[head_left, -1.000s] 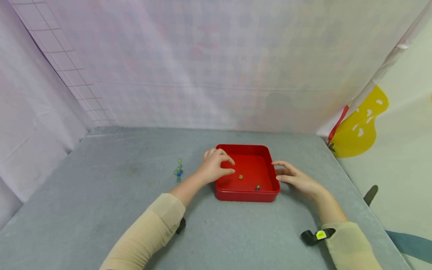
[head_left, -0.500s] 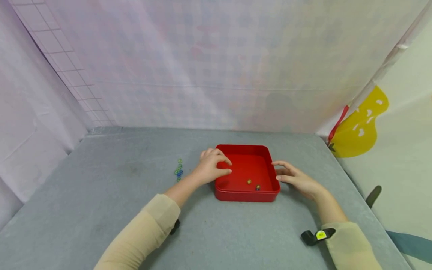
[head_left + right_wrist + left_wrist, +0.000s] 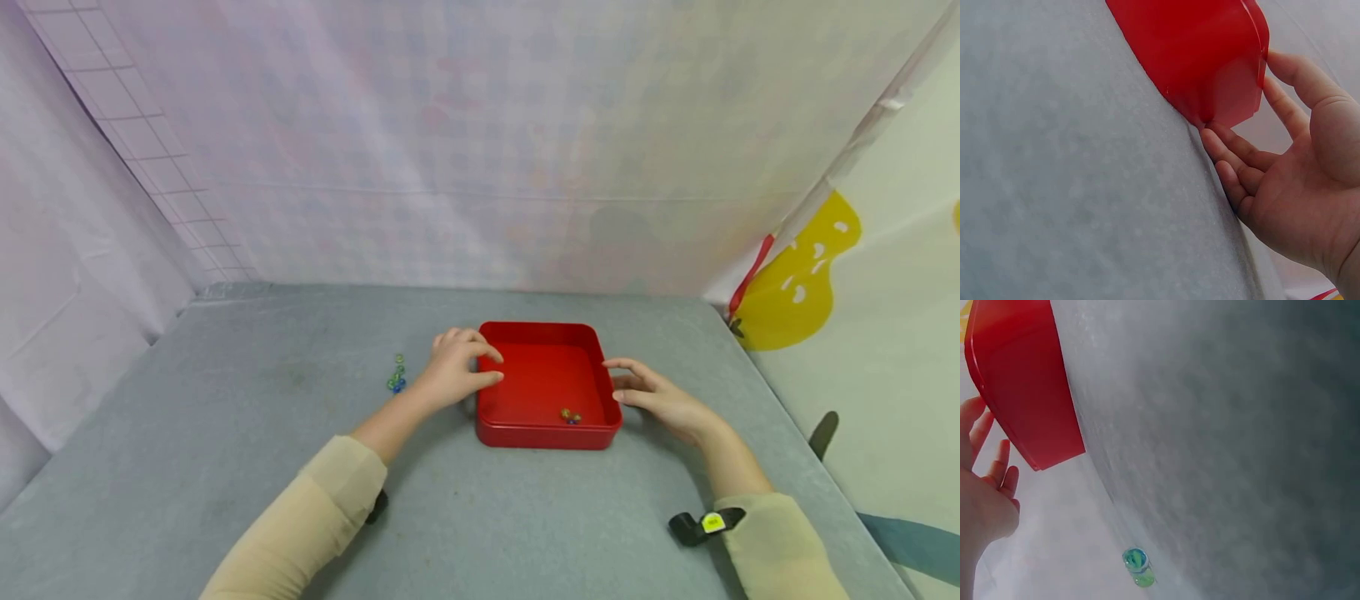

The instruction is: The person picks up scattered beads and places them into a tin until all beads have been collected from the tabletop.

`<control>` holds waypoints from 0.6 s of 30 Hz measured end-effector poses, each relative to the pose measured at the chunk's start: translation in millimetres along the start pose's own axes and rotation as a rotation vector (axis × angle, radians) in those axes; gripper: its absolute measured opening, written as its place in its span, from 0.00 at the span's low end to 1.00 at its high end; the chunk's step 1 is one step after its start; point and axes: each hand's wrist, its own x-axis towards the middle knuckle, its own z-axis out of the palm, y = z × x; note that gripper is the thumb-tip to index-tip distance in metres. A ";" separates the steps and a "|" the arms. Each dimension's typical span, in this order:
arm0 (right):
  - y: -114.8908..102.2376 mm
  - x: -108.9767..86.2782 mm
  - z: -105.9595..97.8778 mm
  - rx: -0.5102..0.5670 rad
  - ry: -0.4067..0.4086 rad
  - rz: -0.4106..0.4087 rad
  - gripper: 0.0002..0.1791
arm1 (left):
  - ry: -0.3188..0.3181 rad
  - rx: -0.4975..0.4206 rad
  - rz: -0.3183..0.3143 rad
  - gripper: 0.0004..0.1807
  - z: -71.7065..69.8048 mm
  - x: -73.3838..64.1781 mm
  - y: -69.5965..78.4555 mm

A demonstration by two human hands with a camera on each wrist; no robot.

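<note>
A square red box point(image 3: 543, 375) sits on the grey table with a small cluster of glass marbles point(image 3: 571, 417) by its near wall, toward the right. My left hand point(image 3: 452, 372) hovers at the box's left rim, thumb and fingers spread apart with nothing between them. On the opposite side, my right hand point(image 3: 660, 402) rests its fingertips against the right wall; in the right wrist view the thumb point(image 3: 1297, 72) lies at the rim and the lower fingers point(image 3: 1229, 147) touch the wall near the table.
Several green and blue marbles point(image 3: 397, 379) lie loose on the grey table point(image 3: 225, 450), left of my left hand. A pale curtain point(image 3: 450, 167) hangs behind the table, and a printed white cloth point(image 3: 900, 350) borders its right side.
My left hand has drawn back leftward from over the box to its rim. A yellowish marble in the box has rolled right and nearer to join the others. My right hand stays put.
</note>
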 end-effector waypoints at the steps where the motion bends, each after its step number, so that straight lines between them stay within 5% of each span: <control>1: 0.3 0.0 0.0 -0.002 0.003 -0.001 0.31 | 0.003 -0.005 -0.008 0.12 -0.8 -0.4 -0.7; 18: -0.8 -0.6 -0.6 -0.010 0.011 -0.003 0.30 | 0.050 0.009 0.005 0.11 -16.8 -13.7 -15.3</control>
